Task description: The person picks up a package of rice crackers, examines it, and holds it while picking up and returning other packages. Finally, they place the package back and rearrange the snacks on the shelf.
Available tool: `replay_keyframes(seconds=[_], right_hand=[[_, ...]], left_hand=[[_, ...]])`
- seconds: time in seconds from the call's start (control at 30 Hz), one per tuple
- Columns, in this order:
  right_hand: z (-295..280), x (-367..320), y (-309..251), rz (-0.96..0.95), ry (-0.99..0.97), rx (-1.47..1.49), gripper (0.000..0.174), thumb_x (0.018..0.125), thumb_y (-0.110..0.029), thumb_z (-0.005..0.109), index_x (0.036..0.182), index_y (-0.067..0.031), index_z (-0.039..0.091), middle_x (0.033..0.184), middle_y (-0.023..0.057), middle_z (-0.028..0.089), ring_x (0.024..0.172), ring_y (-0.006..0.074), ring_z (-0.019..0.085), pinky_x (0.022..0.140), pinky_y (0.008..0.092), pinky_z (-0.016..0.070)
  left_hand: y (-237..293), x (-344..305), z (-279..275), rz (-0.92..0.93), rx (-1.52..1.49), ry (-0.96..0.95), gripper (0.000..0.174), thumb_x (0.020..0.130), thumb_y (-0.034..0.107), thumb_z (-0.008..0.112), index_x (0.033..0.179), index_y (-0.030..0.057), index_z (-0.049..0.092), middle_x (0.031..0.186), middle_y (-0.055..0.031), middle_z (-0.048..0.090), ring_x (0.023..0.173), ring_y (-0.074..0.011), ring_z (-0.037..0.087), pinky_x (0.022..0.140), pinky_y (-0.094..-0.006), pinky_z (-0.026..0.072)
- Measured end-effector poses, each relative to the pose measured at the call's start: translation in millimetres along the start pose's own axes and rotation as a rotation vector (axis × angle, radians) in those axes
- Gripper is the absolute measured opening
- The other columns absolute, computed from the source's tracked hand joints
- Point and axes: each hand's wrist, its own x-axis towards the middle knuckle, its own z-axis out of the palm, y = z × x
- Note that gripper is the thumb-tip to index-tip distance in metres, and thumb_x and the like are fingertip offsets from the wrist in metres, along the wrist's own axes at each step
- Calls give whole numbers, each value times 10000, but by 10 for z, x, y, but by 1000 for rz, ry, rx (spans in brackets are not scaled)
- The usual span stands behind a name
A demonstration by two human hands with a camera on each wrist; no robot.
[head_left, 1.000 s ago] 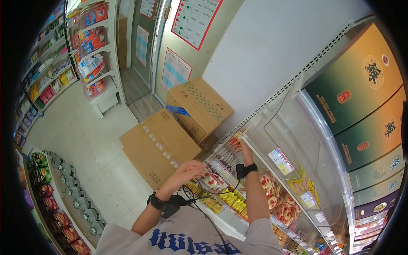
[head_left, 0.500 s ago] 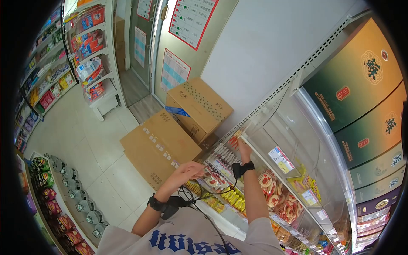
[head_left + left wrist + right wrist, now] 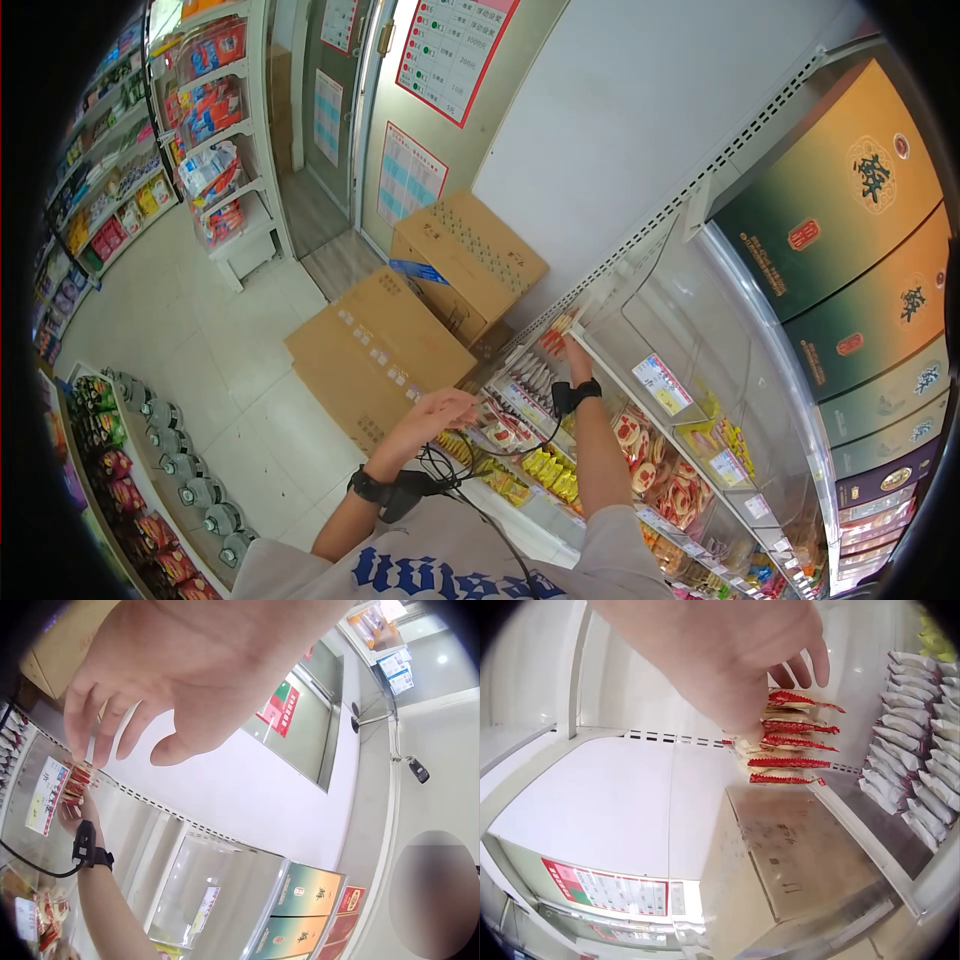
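My right hand (image 3: 735, 667) reaches into a clear-walled shelf bin, at a row of red-edged snack packets (image 3: 795, 742) standing side by side. In the right wrist view its thumb lies against the near side of the row, and the fingers extend past the end packet. Part of the thumb is hidden by the packets. My left hand (image 3: 435, 415) hovers in front of the shelf with loosely bent fingers and nothing in them. The left wrist view shows this hand (image 3: 180, 675) above the bin's price label (image 3: 49, 796).
Silver-white packets (image 3: 907, 742) fill the neighbouring compartment. Yellow packets (image 3: 550, 470) lie nearer my body. Cardboard boxes (image 3: 375, 350) stand on the floor by the door. Large gift boxes (image 3: 870, 190) line the upper right. A black cable (image 3: 500, 452) hangs between the wrists.
The head view has shifted slightly. The right hand stays at the red-edged packets with only small movement, and the left hand keeps hovering in about the same place.
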Motion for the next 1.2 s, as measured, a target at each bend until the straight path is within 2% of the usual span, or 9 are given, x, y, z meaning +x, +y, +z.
replay_keyframes(seconds=[0.27, 0.47, 0.57, 0.63, 0.7, 0.77, 0.87, 1.07, 1.2], right_hand=[[-264, -341, -624, 83, -28, 109, 578, 924, -419, 645, 1370, -53, 607, 1358, 146, 632, 1257, 294, 573, 1077, 360, 405], [-528, -531, -1131, 224, -135, 63, 598, 913, -468, 649, 1311, -22, 633, 1291, 168, 666, 1222, 295, 594, 1052, 371, 426], [-353, -335, -602, 38, -84, -112, 532, 928, -425, 655, 1267, -14, 655, 1244, 183, 683, 1138, 302, 637, 1017, 391, 461], [-407, -465, -642, -290, 96, -195, 441, 969, -379, 610, 1225, -23, 658, 1104, 161, 705, 999, 288, 679, 871, 399, 520], [-536, -776, -768, -295, 106, -130, 398, 984, -335, 612, 1227, -22, 650, 1075, 142, 715, 980, 264, 687, 847, 391, 537], [-903, -1236, -1393, 18, 10, 107, 413, 974, -293, 662, 1272, -9, 631, 1156, 127, 710, 1081, 232, 658, 944, 365, 511], [-1218, -1777, -1560, 40, -12, 414, 332, 992, -242, 649, 1229, -9, 643, 1119, 102, 714, 1036, 176, 660, 878, 329, 528], [-2073, -2573, -1194, 82, 379, 250, 217, 982, -106, 635, 1176, -12, 656, 1074, 66, 710, 968, 137, 657, 782, 283, 528], [-2564, -2822, -605, 231, 542, -107, 254, 962, -124, 649, 1193, -18, 656, 1127, 134, 705, 996, 266, 672, 827, 371, 537]], left_hand=[[-8, -55, -61, 35, -14, -16, 405, 1054, 327, 537, 1274, -2, 622, 1162, -117, 693, 1106, -190, 661, 959, -305, 514], [-5, -36, -97, -15, 3, -1, 379, 1051, 315, 540, 1252, 8, 636, 1125, -111, 705, 1073, -180, 663, 940, -296, 511], [-27, -37, -102, -9, 0, -22, 386, 1045, 332, 551, 1245, 15, 639, 1108, -108, 706, 1053, -178, 665, 937, -301, 513], [-61, -29, -90, -24, 4, -30, 376, 1046, 323, 548, 1242, 16, 641, 1113, -105, 703, 1057, -180, 667, 934, -308, 518], [-117, -16, -27, -65, 13, -41, 354, 1052, 298, 537, 1236, 16, 645, 1129, -100, 698, 1073, -184, 669, 927, -315, 526], [-35, -37, 91, -96, 29, -79, 356, 1047, 301, 545, 1236, 17, 646, 1126, -96, 696, 1067, -181, 668, 927, -318, 526], [-85, 106, 258, -154, 49, -154, 367, 1033, 313, 571, 1227, 13, 652, 1103, -94, 699, 1048, -173, 666, 929, -318, 522], [-156, 227, 590, -165, 118, -233, 333, 1052, 274, 527, 1216, 8, 641, 1094, -99, 700, 1085, -177, 655, 948, -320, 518], [-174, 255, 908, -191, 117, -194, 328, 1057, 263, 516, 1224, 8, 637, 1102, -98, 699, 1108, -177, 650, 961, -319, 509]])
